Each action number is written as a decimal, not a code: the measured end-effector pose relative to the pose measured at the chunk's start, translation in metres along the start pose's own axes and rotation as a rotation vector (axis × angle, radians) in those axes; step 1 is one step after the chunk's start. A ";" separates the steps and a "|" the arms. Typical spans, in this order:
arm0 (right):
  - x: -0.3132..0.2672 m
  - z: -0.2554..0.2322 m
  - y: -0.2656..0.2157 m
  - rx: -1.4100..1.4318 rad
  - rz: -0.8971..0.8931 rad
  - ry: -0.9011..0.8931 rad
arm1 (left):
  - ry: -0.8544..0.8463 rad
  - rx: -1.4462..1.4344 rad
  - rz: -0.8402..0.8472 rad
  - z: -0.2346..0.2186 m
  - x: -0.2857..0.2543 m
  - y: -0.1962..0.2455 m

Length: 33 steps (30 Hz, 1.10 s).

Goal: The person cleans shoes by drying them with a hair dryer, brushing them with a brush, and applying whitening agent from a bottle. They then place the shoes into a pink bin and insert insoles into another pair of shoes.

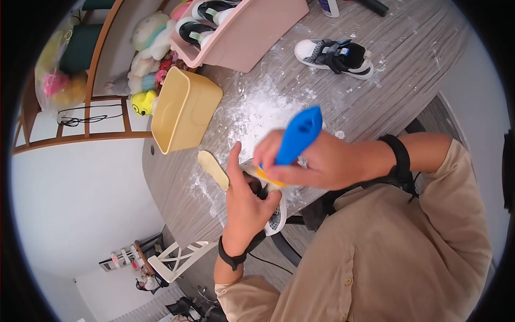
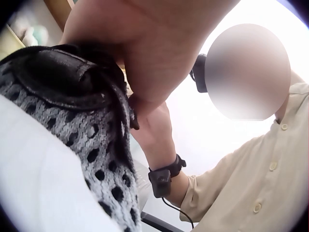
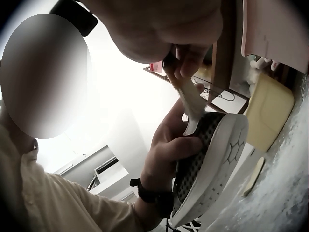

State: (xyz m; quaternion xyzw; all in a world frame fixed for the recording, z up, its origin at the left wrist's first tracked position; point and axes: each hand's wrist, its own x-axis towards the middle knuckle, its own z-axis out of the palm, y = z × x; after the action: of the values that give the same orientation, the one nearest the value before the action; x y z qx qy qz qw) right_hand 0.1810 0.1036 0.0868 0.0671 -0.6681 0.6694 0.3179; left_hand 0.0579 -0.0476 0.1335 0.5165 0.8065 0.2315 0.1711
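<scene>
My left hand [image 1: 244,214] grips a black, grey and white sneaker [image 3: 222,150], its thumb on the upper near the opening. A brush [image 1: 301,134] with a blue handle is held in my right hand [image 1: 324,161]. In the right wrist view its pale bristles [image 3: 192,100] reach in at the shoe's opening. Black straps and perforated grey mesh of the same sneaker [image 2: 96,150] fill the left side of the left wrist view. A pale yellow insole [image 1: 213,169] lies on the table just beyond my left hand.
White powder [image 1: 263,110] is spread over the wood-grain table. A matching sneaker [image 1: 338,58] stands at the far right. Toward the back are a yellow bin [image 1: 196,110] and a pink bin [image 1: 257,37] with more shoes [image 1: 196,29]. A white bottle [image 1: 329,7] stands at the top edge.
</scene>
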 end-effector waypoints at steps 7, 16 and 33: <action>0.005 -0.001 -0.001 0.007 -0.103 0.028 | -0.012 0.011 0.040 0.001 0.002 -0.001; 0.007 -0.012 0.013 -0.081 -0.076 0.047 | -0.099 -0.223 -0.227 -0.010 -0.002 -0.012; 0.008 -0.121 -0.034 -0.526 0.306 0.202 | -0.009 0.312 0.055 -0.018 0.006 -0.023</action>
State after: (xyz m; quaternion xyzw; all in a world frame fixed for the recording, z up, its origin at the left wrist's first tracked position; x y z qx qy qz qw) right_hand 0.2323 0.2163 0.1082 -0.1854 -0.7857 0.5170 0.2846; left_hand 0.0291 -0.0534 0.1353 0.5599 0.8173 0.1059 0.0858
